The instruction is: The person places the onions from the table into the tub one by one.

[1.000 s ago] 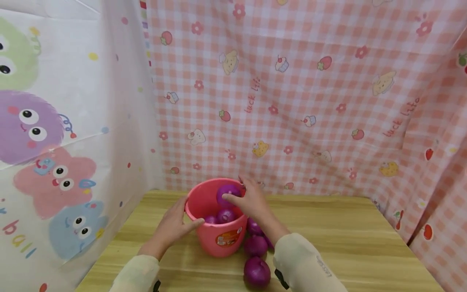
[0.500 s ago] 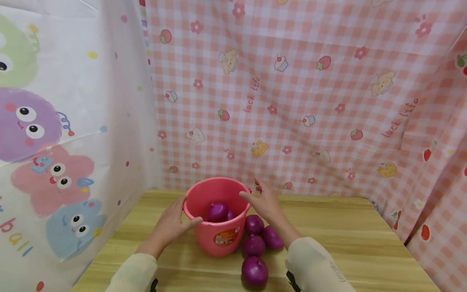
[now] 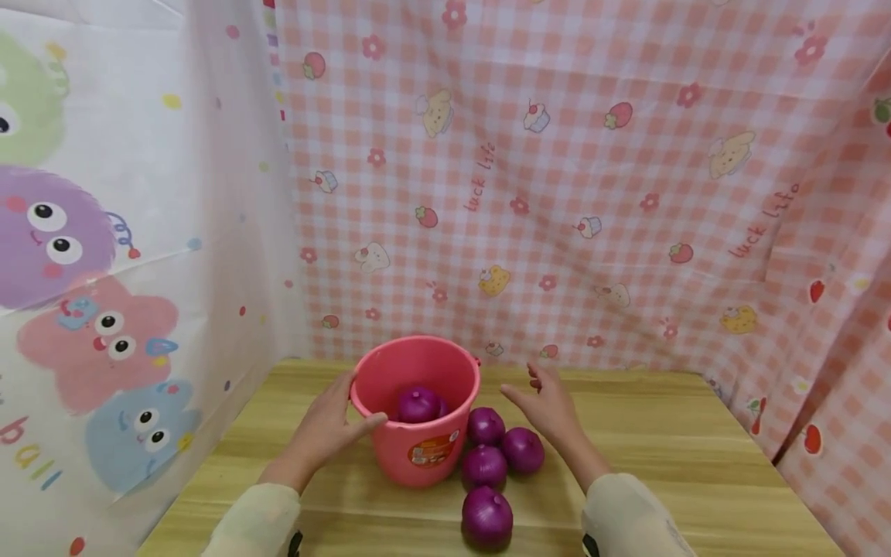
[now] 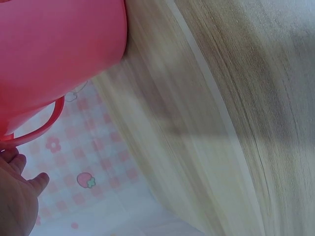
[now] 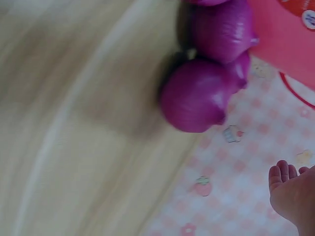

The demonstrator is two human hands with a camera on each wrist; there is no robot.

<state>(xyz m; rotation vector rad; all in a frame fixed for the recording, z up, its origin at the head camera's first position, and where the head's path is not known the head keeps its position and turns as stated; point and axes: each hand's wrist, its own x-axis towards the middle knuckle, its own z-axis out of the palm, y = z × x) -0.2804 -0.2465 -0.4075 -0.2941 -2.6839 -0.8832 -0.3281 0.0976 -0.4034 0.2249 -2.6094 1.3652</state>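
Note:
A pink bucket [image 3: 426,456] stands on the wooden table, with purple onions inside; one onion [image 3: 418,405] shows clearly and another is partly hidden behind it. My left hand [image 3: 323,425] holds the bucket's left side, thumb along the near rim; in the left wrist view its fingers lie by the bucket's handle [image 4: 49,123]. To the right of the bucket, my right hand [image 3: 550,406] hovers with nothing in it, fingers spread loosely. Several onions rest below and left of it: a far onion [image 3: 486,426], a right onion [image 3: 524,450], a middle onion [image 3: 484,468] and a near onion [image 3: 487,518].
The wooden table [image 3: 647,449] spreads to the right of the onions. A pink checked cloth [image 3: 571,170] hangs behind it, and a white cloth with cartoon figures [image 3: 237,193] hangs at the left.
My right hand let an onion go into the bucket, then drew out over the rim and moved right, above the loose onions. The left hand stayed at the bucket.

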